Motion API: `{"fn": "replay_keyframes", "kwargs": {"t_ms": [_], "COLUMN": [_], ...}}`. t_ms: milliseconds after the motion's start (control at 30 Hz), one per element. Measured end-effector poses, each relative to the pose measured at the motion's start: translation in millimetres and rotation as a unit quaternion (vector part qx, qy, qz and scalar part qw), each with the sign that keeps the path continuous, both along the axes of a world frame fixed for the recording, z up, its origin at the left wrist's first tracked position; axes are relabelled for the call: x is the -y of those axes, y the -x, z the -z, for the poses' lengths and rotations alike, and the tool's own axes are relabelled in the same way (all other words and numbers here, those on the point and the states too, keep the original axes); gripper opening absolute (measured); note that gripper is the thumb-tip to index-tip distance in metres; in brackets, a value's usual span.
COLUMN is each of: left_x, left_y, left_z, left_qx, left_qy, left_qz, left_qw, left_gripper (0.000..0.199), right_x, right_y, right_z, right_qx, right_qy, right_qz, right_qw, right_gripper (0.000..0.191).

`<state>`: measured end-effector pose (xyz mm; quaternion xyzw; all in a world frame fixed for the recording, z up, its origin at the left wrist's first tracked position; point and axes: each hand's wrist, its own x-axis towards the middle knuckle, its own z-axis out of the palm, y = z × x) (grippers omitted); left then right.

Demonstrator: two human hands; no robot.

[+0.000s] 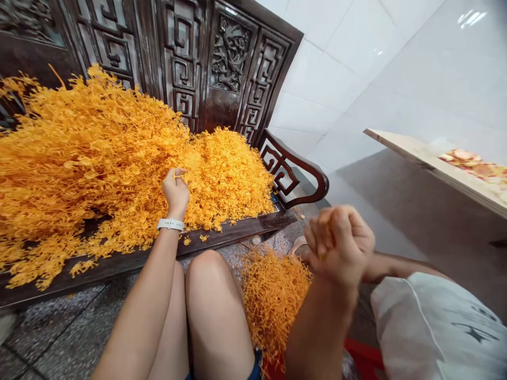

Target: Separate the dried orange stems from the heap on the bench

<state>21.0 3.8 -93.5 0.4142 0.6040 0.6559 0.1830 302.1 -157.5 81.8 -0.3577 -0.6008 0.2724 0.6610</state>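
My left hand, with a pale watch band on its wrist, reaches to the front of a large heap of orange branching pieces on a dark wooden bench. Its fingers are curled around a thin orange branching piece. My right hand is raised on the right, closed in a fist and slightly blurred. A small bit of orange shows near its fingers, but what it holds is mostly hidden. Below and left of it stands a bundle of thin orange strands, beside my knee. A heap of small orange pieces lies at the bench's right end.
The carved bench has a curved armrest. Close on the right sits another person in a light printed garment. A wooden board with reddish-cream pieces juts out at the right. A red object shows low down.
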Motion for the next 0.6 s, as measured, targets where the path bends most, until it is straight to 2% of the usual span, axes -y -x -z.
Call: {"fn": "replay_keyframes", "kwargs": {"t_ms": [33,67,100,167,200,233,267,300,333,367,433,500,567,600], "left_x": [-3,-4,-5,-6,-5,-4,-3,-2,-1,1,3,6,9,10], "left_y": [2,1,-2,-11,-16,-19,-22,-23,-24,-23,-21,-19,-17,-17], "left_z": [0.9,1.6,2.0,2.5,2.6,2.5,2.2,1.7,0.8,-0.2,-3.1,-6.9,-11.1,-13.0], "left_qx": [0.020,0.039,0.057,0.085,0.095,0.101,0.102,0.097,0.087,0.076,0.052,0.025,0.001,-0.011], "left_qy": [-0.001,-0.003,-0.005,-0.006,-0.002,0.004,0.013,0.023,0.033,0.040,0.040,0.025,0.016,0.017], "left_qz": [-0.006,-0.015,-0.024,-0.030,-0.027,-0.024,-0.019,-0.014,-0.012,-0.011,-0.016,-0.029,-0.029,-0.024], "left_qw": [1.000,0.999,0.998,0.996,0.995,0.995,0.995,0.995,0.996,0.996,0.998,0.999,0.999,0.999], "left_gripper": [0.046,0.048,0.049,0.049,0.048,0.046,0.045,0.044,0.045,0.046,0.048,0.044,0.038,0.035], "right_x": [11,19,24,19,9,-7,-27,-51,-78,-105,-155,-189,-200,-198], "right_y": [-4,-6,-6,2,9,18,28,38,48,58,73,83,90,93], "right_z": [-9.5,-16.7,-21.8,-26.9,-27.2,-26.3,-24.4,-21.6,-18.0,-13.7,-2.3,12.6,29.3,37.4], "right_qx": [0.048,0.112,0.187,0.317,0.355,0.368,0.366,0.336,0.284,0.268,0.207,0.123,0.088,0.090], "right_qy": [0.000,-0.011,-0.033,-0.078,-0.089,-0.085,-0.072,-0.049,0.002,0.024,0.090,0.148,0.159,0.151], "right_qz": [-0.111,-0.232,-0.355,-0.569,-0.631,-0.641,-0.613,-0.543,-0.378,-0.311,-0.183,-0.058,-0.019,-0.027], "right_qw": [0.993,0.966,0.915,0.755,0.685,0.668,0.696,0.768,0.881,0.912,0.957,0.980,0.983,0.984], "right_gripper": [0.032,0.031,0.027,0.017,0.015,0.019,0.026,0.040,0.055,0.060,0.069,0.070,0.065,0.061]}}
